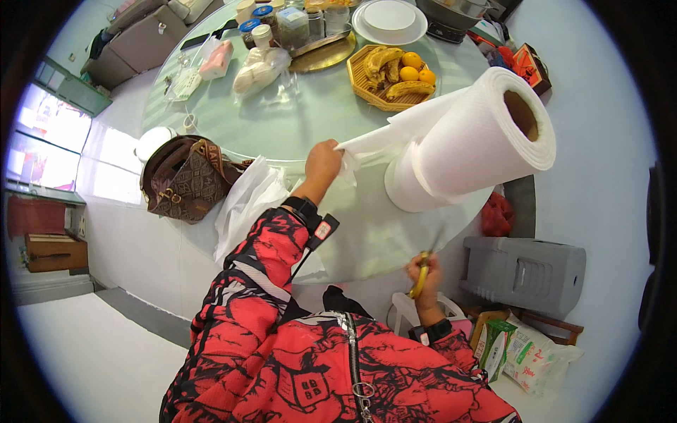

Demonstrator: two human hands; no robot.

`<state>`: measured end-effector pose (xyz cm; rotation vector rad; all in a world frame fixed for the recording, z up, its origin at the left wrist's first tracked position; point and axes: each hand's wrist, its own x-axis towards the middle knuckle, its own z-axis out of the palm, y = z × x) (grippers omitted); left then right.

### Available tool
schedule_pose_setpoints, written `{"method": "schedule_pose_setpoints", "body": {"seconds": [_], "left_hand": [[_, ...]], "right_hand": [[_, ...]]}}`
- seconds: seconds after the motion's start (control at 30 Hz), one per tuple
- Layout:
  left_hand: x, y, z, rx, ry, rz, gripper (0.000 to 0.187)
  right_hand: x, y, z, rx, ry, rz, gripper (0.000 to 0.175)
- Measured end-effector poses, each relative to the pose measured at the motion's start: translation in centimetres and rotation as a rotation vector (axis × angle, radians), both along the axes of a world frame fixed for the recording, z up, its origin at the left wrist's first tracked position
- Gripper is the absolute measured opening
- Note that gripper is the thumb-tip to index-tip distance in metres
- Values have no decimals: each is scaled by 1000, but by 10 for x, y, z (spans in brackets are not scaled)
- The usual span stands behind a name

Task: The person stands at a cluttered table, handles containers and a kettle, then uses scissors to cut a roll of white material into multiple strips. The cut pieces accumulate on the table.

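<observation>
A large roll of white sheet material, with a brown cardboard core, stands on the glass-topped round table. A loose end stretches from it to the left, and my left hand grips its gathered edge. Below the roll, near the table's front edge, my right hand holds scissors with yellow handles; their blades are blurred and point up, apart from the sheet. Crumpled white sheets lie left of my left forearm.
A brown patterned handbag sits at the table's left edge. Behind the roll is a basket of bananas and oranges. Farther back are stacked white plates, a bagged item and jars. A grey plastic stool stands at the right.
</observation>
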<state>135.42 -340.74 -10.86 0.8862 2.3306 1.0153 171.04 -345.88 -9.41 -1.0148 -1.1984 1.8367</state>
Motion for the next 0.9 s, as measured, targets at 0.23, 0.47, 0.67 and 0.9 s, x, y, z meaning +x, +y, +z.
{"method": "schedule_pose_setpoints", "body": {"seconds": [0.23,0.47,0.67,0.9], "left_hand": [[-5,72,66,325,-563,-72,26],[16,166,134,411,-869,-368,31],[29,191,190,332,-261,-897,35],[35,192,183,449,-659,-931,30]], "right_hand": [[18,118,30,335,-99,-463,14],[2,267,62,494,90,-406,15],[-57,336,125,499,332,-64,25],[-88,339,141,345,297,237,22]]}}
